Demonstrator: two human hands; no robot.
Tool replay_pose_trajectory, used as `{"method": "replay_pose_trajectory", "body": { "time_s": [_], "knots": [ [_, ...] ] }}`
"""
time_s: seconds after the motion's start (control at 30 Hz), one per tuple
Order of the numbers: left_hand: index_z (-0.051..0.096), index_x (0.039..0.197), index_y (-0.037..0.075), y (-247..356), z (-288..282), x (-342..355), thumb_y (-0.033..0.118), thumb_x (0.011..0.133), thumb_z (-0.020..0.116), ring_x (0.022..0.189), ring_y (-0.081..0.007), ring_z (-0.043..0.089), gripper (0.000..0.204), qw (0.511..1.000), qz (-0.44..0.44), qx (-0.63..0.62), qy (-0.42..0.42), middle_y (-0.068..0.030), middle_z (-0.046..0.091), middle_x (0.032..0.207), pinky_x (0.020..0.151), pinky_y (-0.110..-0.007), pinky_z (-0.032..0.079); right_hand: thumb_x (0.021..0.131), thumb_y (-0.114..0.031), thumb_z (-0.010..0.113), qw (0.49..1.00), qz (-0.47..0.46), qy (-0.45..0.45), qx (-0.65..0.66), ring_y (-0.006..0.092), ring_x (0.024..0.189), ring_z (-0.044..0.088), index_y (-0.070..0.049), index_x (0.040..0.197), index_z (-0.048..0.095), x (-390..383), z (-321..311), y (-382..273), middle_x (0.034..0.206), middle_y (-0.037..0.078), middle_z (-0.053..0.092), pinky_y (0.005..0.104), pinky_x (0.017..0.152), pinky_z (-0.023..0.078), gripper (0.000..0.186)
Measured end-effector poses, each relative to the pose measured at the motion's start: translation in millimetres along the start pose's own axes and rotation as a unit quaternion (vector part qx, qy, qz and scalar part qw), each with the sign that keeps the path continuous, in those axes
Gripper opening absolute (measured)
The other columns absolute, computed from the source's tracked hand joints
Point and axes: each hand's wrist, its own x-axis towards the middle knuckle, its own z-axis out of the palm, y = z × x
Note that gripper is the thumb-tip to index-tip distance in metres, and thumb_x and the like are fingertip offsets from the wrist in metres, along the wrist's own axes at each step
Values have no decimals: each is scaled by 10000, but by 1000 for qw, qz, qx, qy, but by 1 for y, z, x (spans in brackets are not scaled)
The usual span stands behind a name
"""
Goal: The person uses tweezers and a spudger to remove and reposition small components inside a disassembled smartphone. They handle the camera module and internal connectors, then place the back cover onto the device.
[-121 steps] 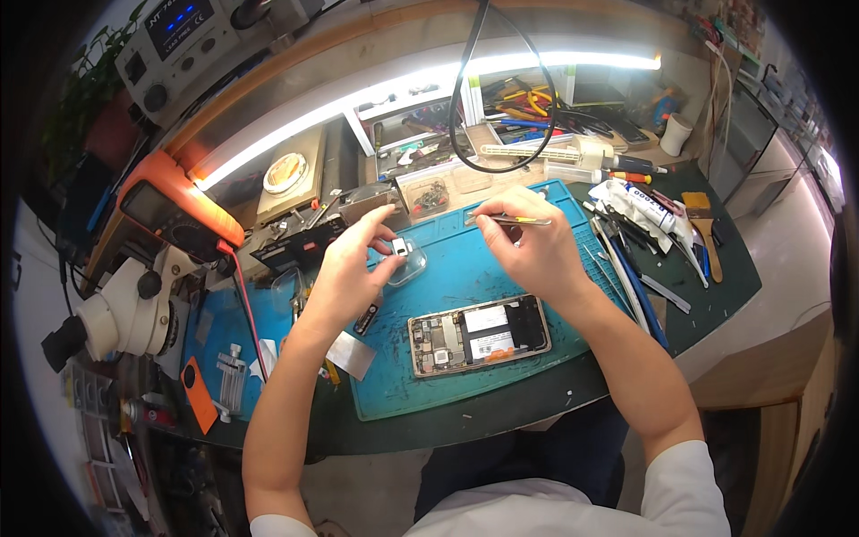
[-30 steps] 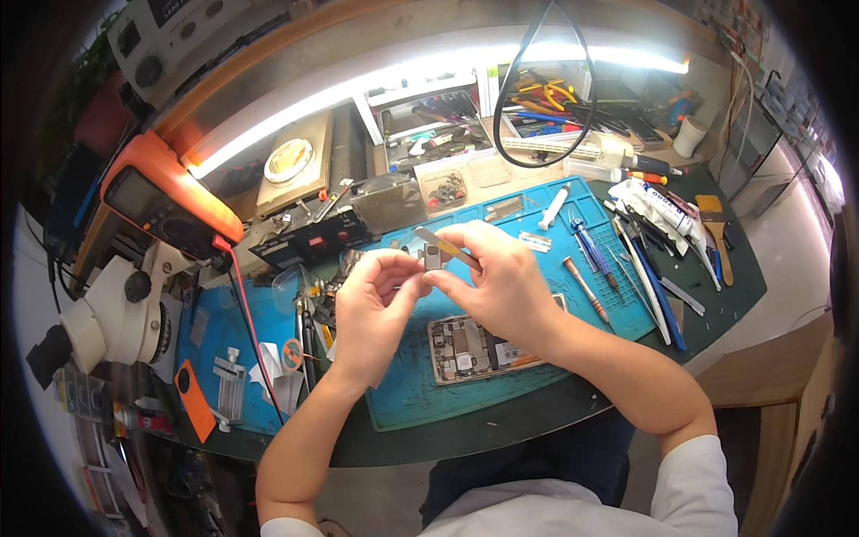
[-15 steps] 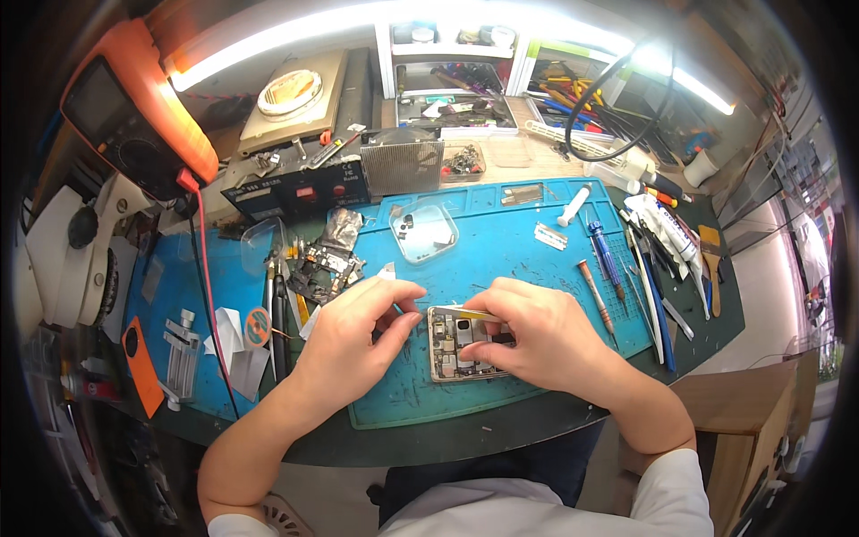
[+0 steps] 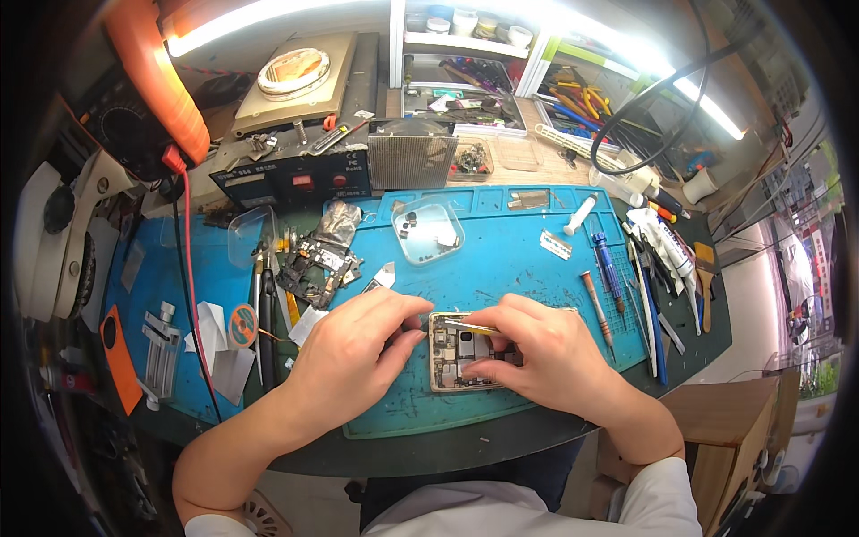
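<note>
An opened smartphone [image 4: 450,376] lies on the blue mat, its inner boards and a pale frame exposed. My right hand [image 4: 546,353] covers its right part. Between that hand's thumb and fingers is a slim metal tool with a yellowish edge, probably tweezers [image 4: 469,328], lying across the upper part of the phone. My left hand [image 4: 362,345] is at the phone's left edge, fingers curled, with a gap between thumb and forefinger and nothing visible between them. Whether its fingertips touch the frame I cannot tell.
Behind the phone is a clear plastic dish [image 4: 429,233] of small parts. Left of it lie stripped circuit boards [image 4: 318,268]. Screwdrivers [image 4: 608,273] and a white syringe [image 4: 580,216] are at the right. A cable [image 4: 190,268] hangs from an orange multimeter [image 4: 157,80].
The view has shifted slightly. The tool in my right hand now slants down over the phone's inside, its left tip further from the left edge. My left hand stays beside the phone.
</note>
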Motion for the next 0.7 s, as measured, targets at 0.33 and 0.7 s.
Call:
{"method": "replay_pose_trajectory", "body": {
  "time_s": [0.33,0.7],
  "knots": [
    [803,1177,75,1,-7,0,116,831,875,882,-258,727,356,976,165,132,-54,-50,744,1058,750,-386,570,872,-218,900,1000,7,-2,5,272,785,756,-71,1160,716,1,3,2,938,61,706,405,656,598,372],
    [787,1281,75,-10,-9,-6,229,842,853,1002,-206,703,470,953,224,184,-87,-10,692,1146,811,-371,563,887,-208,876,1000,23,-17,13,279,794,760,-51,1153,697,2,2,0,959,80,715,412,680,611,358]
  ]
}}
